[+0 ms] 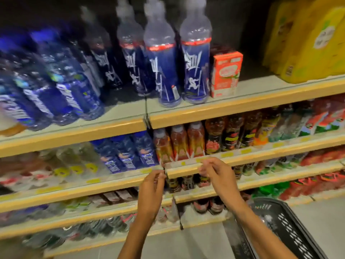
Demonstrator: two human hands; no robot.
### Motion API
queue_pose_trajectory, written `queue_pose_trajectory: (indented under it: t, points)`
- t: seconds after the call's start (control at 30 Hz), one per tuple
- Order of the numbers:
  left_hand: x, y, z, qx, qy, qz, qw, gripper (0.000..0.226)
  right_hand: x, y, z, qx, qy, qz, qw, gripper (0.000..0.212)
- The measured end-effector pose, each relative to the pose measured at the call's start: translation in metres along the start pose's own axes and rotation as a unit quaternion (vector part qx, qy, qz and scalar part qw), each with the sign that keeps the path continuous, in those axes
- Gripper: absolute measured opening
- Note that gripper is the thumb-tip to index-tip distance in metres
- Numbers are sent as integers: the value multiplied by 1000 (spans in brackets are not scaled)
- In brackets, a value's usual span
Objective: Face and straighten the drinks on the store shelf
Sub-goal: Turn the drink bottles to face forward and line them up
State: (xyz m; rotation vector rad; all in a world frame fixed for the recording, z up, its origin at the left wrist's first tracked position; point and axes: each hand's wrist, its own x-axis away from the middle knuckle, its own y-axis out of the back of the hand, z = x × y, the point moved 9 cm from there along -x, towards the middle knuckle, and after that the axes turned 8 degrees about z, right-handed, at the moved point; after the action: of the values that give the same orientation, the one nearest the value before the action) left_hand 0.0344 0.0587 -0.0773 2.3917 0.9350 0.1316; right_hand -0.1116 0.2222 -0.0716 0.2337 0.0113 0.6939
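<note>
Nearest, at lower right, a black basket [283, 227] sits on the floor. Above it, the right hand [216, 171] pinches the price rail [252, 156] of the second shelf between its thumb and fingers [204, 163]. The left hand [152, 186] has its fingers narrowly curled at the rail's joint, and blur hides whether they hold anything. Just behind the rail stand red drinks [179, 143] and blue bottles [127, 154]. On the top shelf [242, 103], tall blue bottles [196, 68] stand upright beside an orange carton [225, 75].

Clear glossy plastic bottles [196, 58], matt paper carton [225, 73], smooth painted shelf edge [242, 105], black plastic basket [287, 227]
</note>
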Motion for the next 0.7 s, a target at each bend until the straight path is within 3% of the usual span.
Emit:
queue_pose_trajectory:
  t: [0.17, 0.3, 0.47, 0.63, 0.7]
  points:
    - [-12, 132, -21, -71, -94, -135, 984, 16, -21, -89, 128, -38, 164, 55, 984, 19]
    - [-25, 203, -57, -177, -229, -215, 933, 25, -35, -140, 203, -47, 263, 65, 961, 11]
    - [-66, 196, -75, -374, -364, -145, 840, 28, -105, -173, 249, 27, 262, 12, 965, 24]
    - [-98, 168, -75, -439, -450, -35, 777, 20, -183, -192, 244, 130, 170, -22, 976, 34]
    - [-103, 164, -72, -455, -469, -14, 757, 26, -203, -200, 246, 136, 183, -24, 973, 47]
